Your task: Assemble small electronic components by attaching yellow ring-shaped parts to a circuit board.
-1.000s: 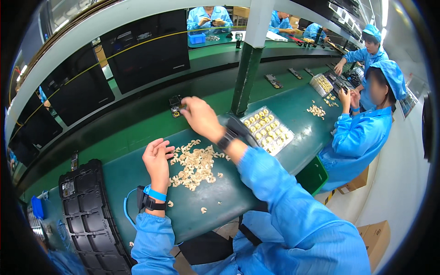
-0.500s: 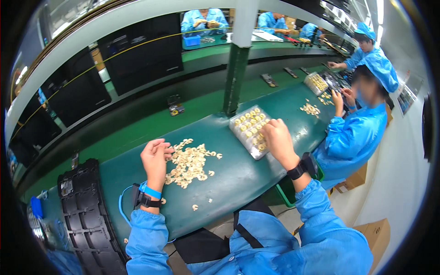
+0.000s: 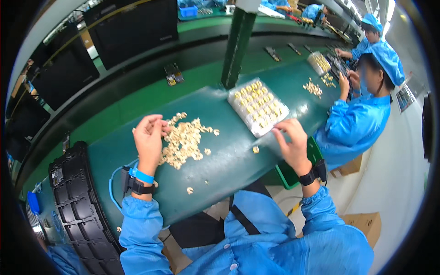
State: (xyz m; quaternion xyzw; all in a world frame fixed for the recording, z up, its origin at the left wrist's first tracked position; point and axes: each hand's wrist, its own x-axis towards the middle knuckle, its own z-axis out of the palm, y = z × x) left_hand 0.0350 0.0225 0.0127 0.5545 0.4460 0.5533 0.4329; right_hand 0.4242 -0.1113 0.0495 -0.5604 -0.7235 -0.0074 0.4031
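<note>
My left hand [image 3: 149,140] is at the left edge of a pile of small pale C-shaped pieces [image 3: 185,142], fingers curled closed toward them. Whatever lies inside those fingers is hidden. To the right, a clear plastic tray [image 3: 245,115] holds rows of small yellowish parts, upright in its pockets. My right hand [image 3: 294,142] pinches the tray's near right edge between thumb and forefinger. One small yellowish part [image 3: 255,150] lies loose on the green table just below the tray. A single pale piece [image 3: 189,190] sits apart from the pile.
Black moulded trays [image 3: 82,197] stand at the left. A green post [image 3: 238,48] rises behind the clear tray, and a green bin [image 3: 288,176] sits below the table edge. A co-worker in blue [image 3: 353,119] works at the right beside another clear tray [image 3: 319,63].
My right hand has moved from over the tray to its near right edge, uncovering the rows. A loose part now shows beside the tray. My left hand stays by the pile. The view has shifted.
</note>
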